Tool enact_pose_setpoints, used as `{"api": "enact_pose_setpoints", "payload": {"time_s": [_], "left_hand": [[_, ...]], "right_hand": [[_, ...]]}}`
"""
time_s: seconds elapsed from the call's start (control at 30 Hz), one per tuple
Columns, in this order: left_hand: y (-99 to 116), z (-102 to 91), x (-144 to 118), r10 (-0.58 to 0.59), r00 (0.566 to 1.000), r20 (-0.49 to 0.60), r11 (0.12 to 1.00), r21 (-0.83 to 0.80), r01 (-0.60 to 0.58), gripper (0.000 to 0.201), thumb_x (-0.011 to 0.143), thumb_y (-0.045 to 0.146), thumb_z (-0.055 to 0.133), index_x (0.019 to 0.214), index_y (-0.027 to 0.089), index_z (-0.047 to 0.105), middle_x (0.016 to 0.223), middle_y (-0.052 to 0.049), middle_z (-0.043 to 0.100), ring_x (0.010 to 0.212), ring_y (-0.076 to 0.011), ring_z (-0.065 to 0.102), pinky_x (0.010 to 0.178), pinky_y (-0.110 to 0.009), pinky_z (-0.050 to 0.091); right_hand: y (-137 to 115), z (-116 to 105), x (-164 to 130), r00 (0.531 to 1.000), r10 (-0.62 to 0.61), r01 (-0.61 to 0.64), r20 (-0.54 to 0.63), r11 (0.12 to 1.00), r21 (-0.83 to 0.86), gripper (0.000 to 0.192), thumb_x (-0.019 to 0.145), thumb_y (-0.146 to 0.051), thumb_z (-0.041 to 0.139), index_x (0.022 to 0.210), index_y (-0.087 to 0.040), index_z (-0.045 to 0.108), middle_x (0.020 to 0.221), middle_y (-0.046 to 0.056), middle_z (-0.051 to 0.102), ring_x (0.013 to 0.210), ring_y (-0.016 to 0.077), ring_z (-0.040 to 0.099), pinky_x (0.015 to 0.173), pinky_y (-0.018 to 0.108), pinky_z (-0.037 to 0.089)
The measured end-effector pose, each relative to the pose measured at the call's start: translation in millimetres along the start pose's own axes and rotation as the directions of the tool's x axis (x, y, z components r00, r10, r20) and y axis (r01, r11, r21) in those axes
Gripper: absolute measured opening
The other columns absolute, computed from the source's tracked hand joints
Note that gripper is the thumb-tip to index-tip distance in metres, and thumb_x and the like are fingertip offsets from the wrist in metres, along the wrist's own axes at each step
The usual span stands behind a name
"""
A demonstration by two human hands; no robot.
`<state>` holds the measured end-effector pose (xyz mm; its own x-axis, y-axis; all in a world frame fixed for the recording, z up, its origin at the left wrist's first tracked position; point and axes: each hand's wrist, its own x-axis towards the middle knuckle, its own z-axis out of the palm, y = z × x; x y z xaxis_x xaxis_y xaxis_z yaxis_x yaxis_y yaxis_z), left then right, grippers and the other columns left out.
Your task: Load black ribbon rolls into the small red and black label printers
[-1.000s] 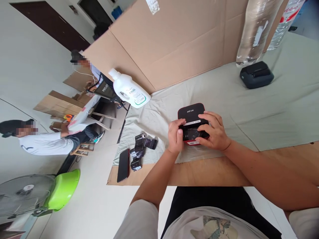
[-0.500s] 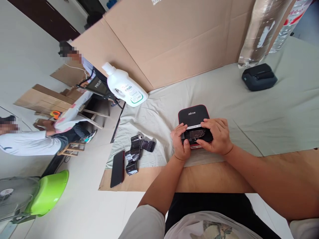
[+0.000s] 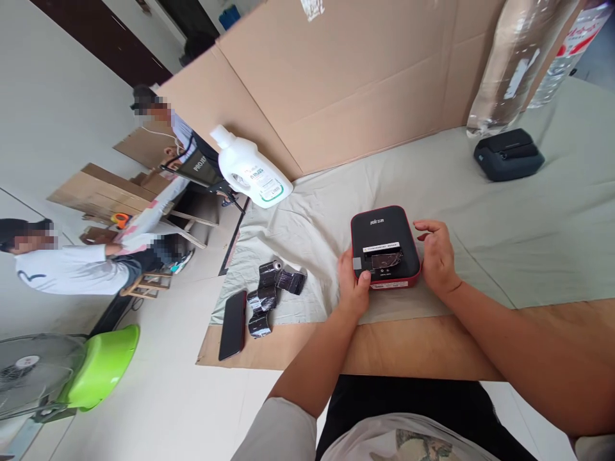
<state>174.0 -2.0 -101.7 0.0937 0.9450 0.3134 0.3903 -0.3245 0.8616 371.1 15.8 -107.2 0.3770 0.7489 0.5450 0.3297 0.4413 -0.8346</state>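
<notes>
A small black label printer with red sides [image 3: 382, 232] lies on the cloth in front of me. A short dark strip [image 3: 387, 260] sticks out of its slot, just below a white sticker. My left hand [image 3: 353, 285] grips the printer's left side, its thumb on the front left corner and its fingers along the edge. Close to the right side, my right hand [image 3: 438, 259] is open, fingers apart and holding nothing; whether its palm touches the casing I cannot tell. To the left lies a curled strip of black labels [image 3: 263, 298], beside a dark phone [image 3: 232, 325].
A white detergent bottle [image 3: 257, 169] leans near a cardboard panel [image 3: 375, 83] at the back. At the right are a dark case [image 3: 509, 155] and a water bottle [image 3: 560, 70]. Two people sit beyond the table; a fan [image 3: 41, 371] and green basin [image 3: 106, 365] stand below left.
My right hand has come off the printer's top and moved to its right side, fingers opening. My left hand has shifted from the top to the left edge. The view has shifted slightly.
</notes>
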Motion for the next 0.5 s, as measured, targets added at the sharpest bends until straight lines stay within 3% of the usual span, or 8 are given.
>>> {"api": "enact_pose_setpoints", "payload": {"time_s": [0.1,0.17,0.27,0.37,0.43,0.5], "left_hand": [[13,-2.0,-1,-0.095,0.987,0.128,0.988,-0.107,0.109,0.073,0.089,0.074,0.043,0.14,0.022,0.049,0.132,-0.014,0.061,0.127,-0.0316,0.055,0.111,-0.051,0.04],[23,-1.4,-2,-0.111,0.978,0.178,0.971,-0.188,0.145,0.075,0.088,0.071,0.051,0.145,0.023,0.045,0.138,-0.014,0.059,0.131,-0.0311,0.054,0.114,-0.049,0.04],[35,-0.4,-5,-0.069,0.98,0.187,0.951,-0.285,0.121,0.088,0.084,0.067,0.061,0.154,0.023,0.031,0.154,-0.014,0.045,0.143,-0.0307,0.044,0.12,-0.048,0.034],[33,-5.9,0,-0.016,0.992,0.123,0.935,-0.35,0.059,0.098,0.077,0.059,0.073,0.156,0.026,0.025,0.162,-0.011,0.035,0.149,-0.0298,0.035,0.122,-0.045,0.033],[24,-16.3,15,-0.051,0.998,0.024,0.902,-0.427,0.056,0.088,0.075,0.055,0.074,0.15,0.027,0.038,0.154,-0.01,0.047,0.142,-0.0296,0.045,0.117,-0.044,0.04],[9,-32.5,45,-0.189,0.978,-0.085,0.84,-0.531,0.117,0.065,0.078,0.054,0.066,0.134,0.023,0.056,0.133,-0.009,0.065,0.125,-0.0285,0.061,0.106,-0.043,0.049]], "right_hand": [[16,6,-1,0.981,0.194,-0.194,0.014,0.981,-0.03,0.037,0.1,-0.053,0.041,0.1,-0.022,0.063,0.096,0.007,0.07,0.088,0.0231,0.066,0.072,0.04,0.056],[21,6,-1,0.978,0.203,-0.202,0.054,0.979,-0.013,0.035,0.099,-0.052,0.046,0.095,-0.024,0.065,0.089,0.005,0.072,0.082,0.0229,0.067,0.069,0.041,0.057],[17,3,-1,0.981,0.184,-0.188,0.068,0.98,0.069,0.033,0.1,-0.05,0.046,0.101,-0.026,0.068,0.098,0.006,0.075,0.089,0.0229,0.07,0.076,0.042,0.059],[7,1,-2,0.976,0.152,-0.175,0.156,0.974,0.143,0.039,0.102,-0.048,0.04,0.12,-0.026,0.067,0.118,0.007,0.073,0.11,0.0232,0.068,0.094,0.045,0.057],[3,2,-4,0.961,0.089,-0.129,0.263,0.982,0.14,0.043,0.102,-0.048,0.041,0.135,-0.027,0.06,0.134,0.008,0.066,0.122,0.0236,0.064,0.102,0.046,0.054],[3,4,-7,0.924,0.027,-0.071,0.381,0.992,0.102,0.048,0.1,-0.049,0.046,0.143,-0.03,0.053,0.144,0.009,0.059,0.127,0.0244,0.061,0.101,0.046,0.055]]}}
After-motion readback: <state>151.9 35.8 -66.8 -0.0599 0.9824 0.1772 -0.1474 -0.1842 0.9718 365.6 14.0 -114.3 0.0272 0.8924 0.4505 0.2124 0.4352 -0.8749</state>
